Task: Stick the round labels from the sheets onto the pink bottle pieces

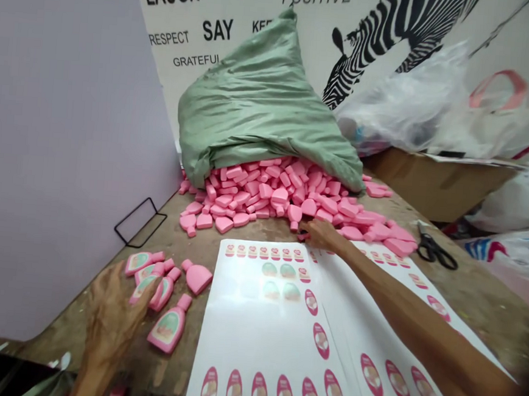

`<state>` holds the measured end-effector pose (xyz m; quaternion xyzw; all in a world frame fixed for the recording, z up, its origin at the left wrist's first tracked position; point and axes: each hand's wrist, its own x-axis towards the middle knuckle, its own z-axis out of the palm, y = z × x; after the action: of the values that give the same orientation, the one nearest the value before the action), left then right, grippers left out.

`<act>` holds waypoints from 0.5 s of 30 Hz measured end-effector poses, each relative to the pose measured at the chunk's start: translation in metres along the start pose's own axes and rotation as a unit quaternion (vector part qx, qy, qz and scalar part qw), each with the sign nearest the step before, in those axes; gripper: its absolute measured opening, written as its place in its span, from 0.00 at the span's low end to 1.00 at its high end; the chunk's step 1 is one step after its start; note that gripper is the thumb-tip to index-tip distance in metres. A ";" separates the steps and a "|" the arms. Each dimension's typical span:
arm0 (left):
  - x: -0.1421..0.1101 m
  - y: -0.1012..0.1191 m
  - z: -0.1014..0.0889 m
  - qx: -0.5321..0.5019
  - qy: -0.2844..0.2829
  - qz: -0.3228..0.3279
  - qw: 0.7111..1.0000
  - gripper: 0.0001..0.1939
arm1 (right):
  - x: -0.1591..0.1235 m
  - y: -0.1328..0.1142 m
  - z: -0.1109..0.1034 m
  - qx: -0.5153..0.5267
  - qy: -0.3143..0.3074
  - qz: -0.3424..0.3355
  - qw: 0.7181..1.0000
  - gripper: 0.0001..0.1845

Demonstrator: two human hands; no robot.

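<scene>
My left hand (116,305) is at the table's left, fingers and thumb apart, beside a small cluster of flat pink bottles with green-and-white labels; the thumb lies against a labelled bottle (145,289). Nearer me lies another labelled bottle (167,324), and a plain pink bottle (197,277) lies behind it. My right hand (320,233) reaches forward to the front of the heap of pink bottles (269,192). Its finger and thumb look apart, close to the neck of a plain bottle (295,214); contact is unclear. Sticker sheets (244,337) lie below my right arm.
A green sack (262,106) spills the heap at the back. Black scissors (434,248) lie on the right. A black wire stand (141,222) stands by the pale panel (67,146) on the left. A cardboard box (444,181) and plastic bags (404,105) are at the back right.
</scene>
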<state>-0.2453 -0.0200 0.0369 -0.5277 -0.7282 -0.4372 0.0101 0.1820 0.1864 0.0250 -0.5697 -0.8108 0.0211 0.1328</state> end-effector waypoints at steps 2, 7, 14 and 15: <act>-0.012 0.024 -0.007 0.024 0.021 0.021 0.999 0.25 | -0.003 -0.007 -0.010 0.003 0.017 0.013 1.000 0.07; -0.060 0.101 0.010 -0.158 -0.125 0.040 0.979 0.15 | -0.057 -0.062 -0.043 0.241 0.087 0.059 0.965 0.18; -0.118 0.154 0.042 -0.403 -0.395 -0.088 0.821 0.23 | -0.160 -0.159 -0.036 0.514 -0.080 0.067 0.851 0.19; -0.122 0.152 0.042 -0.412 -0.402 -0.116 0.809 0.20 | -0.164 -0.156 -0.033 0.502 -0.085 0.065 0.858 0.18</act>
<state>-0.0544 -0.0766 0.0479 -0.5229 -0.4742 -0.4432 -0.5525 0.0985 -0.0248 0.0539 -0.4730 -0.6597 0.4820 0.3296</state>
